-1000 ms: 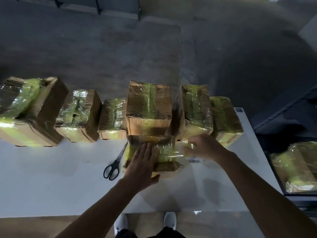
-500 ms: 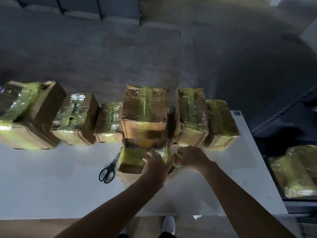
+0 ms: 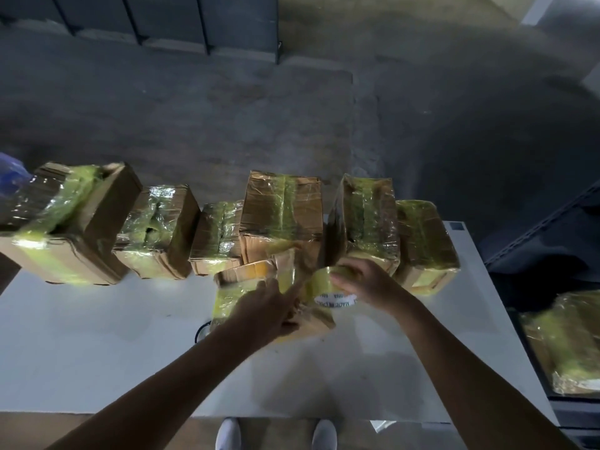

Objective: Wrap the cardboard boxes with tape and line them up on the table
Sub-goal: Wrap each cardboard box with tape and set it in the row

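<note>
Hands taped a cardboard box
Left hand gripped it; right hand, just beside, held the tape roll.

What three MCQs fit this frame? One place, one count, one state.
1. Where is the tape roll?
A. on the floor
B. in the right hand
C. on top of the leftmost box

2. How many wrapped boxes stand in the row along the table at its far edge?
A. four
B. six
C. nine

3. What is the left hand doing?
A. lying flat on bare table
B. cutting with scissors
C. gripping the near box

Key:
1 B: the fingers curl round the roll, just above the near box.
2 B: six taped boxes sit side by side behind the near one.
3 C: its fingers curl on that box, and it holds no tool.
</note>
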Demonstrator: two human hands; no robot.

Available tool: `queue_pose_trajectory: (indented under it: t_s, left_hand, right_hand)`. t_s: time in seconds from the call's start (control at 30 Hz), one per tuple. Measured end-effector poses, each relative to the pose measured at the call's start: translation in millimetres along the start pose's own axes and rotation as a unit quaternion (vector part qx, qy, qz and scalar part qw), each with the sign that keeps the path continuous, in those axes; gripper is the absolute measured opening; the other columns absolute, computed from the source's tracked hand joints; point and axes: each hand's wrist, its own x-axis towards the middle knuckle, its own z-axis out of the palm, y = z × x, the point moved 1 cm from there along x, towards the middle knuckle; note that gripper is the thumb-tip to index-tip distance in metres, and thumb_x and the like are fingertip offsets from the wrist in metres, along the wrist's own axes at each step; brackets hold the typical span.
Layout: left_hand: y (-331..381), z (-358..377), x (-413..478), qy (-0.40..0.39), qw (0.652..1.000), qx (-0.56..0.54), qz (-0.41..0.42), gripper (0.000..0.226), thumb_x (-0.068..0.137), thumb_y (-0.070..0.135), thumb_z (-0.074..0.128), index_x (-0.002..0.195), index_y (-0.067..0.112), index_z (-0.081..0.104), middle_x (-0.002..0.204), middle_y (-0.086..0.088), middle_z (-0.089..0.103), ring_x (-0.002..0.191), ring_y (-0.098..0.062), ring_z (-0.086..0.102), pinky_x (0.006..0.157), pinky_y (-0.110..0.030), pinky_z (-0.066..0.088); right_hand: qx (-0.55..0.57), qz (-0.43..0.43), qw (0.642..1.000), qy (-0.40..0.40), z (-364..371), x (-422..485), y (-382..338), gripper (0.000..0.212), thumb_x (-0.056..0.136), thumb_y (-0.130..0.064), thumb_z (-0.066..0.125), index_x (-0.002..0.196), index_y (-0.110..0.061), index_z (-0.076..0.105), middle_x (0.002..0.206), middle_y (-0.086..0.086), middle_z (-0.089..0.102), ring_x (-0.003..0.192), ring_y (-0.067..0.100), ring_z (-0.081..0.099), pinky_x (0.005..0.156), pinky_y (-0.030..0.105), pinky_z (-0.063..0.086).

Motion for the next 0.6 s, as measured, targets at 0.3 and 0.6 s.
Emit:
queue_pose_trajectory:
  t_s: [0.3,0.6]
  left_hand:
    - [-42.4,-2.3,-31.3,0.047,0.996,-0.072,-0.019,0.093,0.087,0.065,0.051,0.150,0.032,-0.007,0.146,-0.010,0.038,0.118,-0.028,0.056,0.087,-0.036,0.051]
    - [-43.3,2.3,-49.0,0.118,0.972,-0.198,-0.039,0.095,0.073,0.051,0.078,0.147,0.028,0.023,0.130,-0.019,0.058,0.090,-0.037,0.069,0.059,-0.043,0.059]
  right_hand:
    - [-0.202,-0.071,0.977,-0.008,-3.8,22.1,-35.6,0.039,0.086,-0.044,0.067,0.065,-0.012,0.059,0.054,0.001,0.051,0.045,0.006,0.041,0.049,0.023,0.032]
    - [-0.357,-0.059,0.931,0.047,10.8,21.3,-76.9,0.046,0.090,-0.056,0.051,0.074,-0.015,0.061,0.049,-0.002,0.048,0.041,0.009,0.043,0.044,0.024,0.029]
